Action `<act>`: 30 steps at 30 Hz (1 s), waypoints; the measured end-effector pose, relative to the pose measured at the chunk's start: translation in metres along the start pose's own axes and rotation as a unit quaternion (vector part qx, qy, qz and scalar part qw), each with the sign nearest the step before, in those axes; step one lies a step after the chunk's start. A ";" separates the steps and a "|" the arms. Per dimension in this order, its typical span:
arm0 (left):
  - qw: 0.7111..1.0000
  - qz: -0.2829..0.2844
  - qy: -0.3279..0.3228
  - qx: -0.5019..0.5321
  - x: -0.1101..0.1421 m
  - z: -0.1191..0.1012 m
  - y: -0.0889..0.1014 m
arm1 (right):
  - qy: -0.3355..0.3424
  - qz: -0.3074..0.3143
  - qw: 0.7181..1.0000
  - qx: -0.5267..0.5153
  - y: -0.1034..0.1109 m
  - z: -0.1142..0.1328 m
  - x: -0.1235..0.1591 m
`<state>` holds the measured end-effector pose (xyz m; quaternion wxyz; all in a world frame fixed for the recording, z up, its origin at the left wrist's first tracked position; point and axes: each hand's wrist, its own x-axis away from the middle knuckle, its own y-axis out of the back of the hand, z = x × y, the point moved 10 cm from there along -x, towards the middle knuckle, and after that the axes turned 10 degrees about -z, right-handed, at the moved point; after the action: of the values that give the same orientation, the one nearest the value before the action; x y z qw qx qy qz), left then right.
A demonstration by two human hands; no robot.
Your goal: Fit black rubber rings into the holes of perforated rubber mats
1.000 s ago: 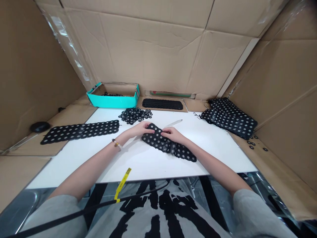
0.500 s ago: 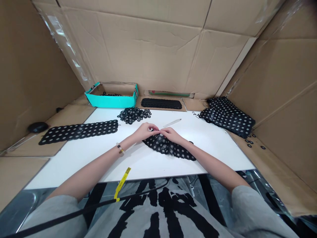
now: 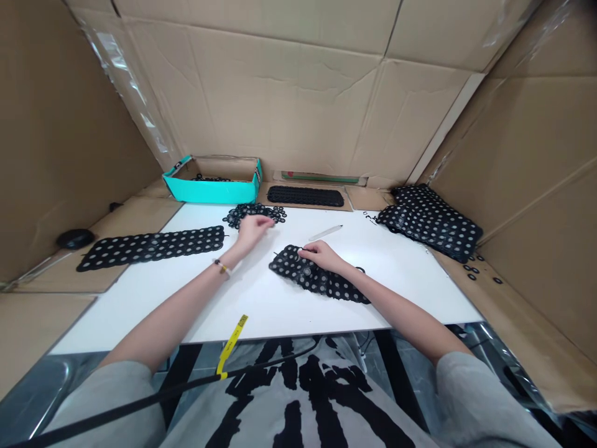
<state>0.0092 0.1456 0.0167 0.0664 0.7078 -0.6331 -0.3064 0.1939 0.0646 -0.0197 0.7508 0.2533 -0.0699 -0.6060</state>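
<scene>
A black openwork piece of linked rings (image 3: 305, 277) lies bunched on the white board, with an uneven outline. At its upper edge, my right hand (image 3: 321, 256) pinches it between thumb and fingers. My left hand (image 3: 254, 231) is over the front of a heap of loose black rings (image 3: 240, 213). Its fingertips are drawn together toward the right side of the heap, and whatever may be between them is too small to make out. Behind my right hand lies a slim pale pen-like tool (image 3: 326, 233).
A finished-looking flat strip of rings (image 3: 153, 247) lies at left, near a black rounded object (image 3: 75, 239). Behind stand a turquoise-edged box (image 3: 212, 191) with rings and a folded black strip (image 3: 305, 196). At right are a large ring piece (image 3: 431, 221) and loose rings (image 3: 472, 269). Cardboard walls surround the board.
My left hand has left the openwork piece and moved up and left to the loose rings. My right hand stays at the piece's upper edge.
</scene>
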 end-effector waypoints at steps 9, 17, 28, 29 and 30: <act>0.959 -0.075 -0.157 -0.222 -0.010 -0.021 0.039 | -0.012 -0.035 0.999 0.001 0.005 0.001 0.000; 0.939 0.185 -0.276 -0.086 0.064 -0.083 -0.049 | 0.026 -0.024 0.998 -0.051 0.004 0.002 -0.005; 0.995 -0.044 -0.056 -0.075 -0.003 -0.011 0.008 | -0.017 -0.063 0.998 0.025 0.007 -0.006 -0.004; 0.985 -0.080 -0.074 -0.132 -0.009 -0.008 0.023 | -0.018 -0.058 0.998 0.024 0.007 -0.006 -0.004; 0.974 -0.102 -0.079 -0.183 -0.014 -0.004 0.034 | -0.019 -0.053 0.998 0.023 0.006 -0.005 -0.003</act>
<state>-0.0179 0.1511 0.0415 0.1129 0.7181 -0.4935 -0.4775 0.2006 0.0699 -0.0207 0.7101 0.2625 -0.0848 -0.6478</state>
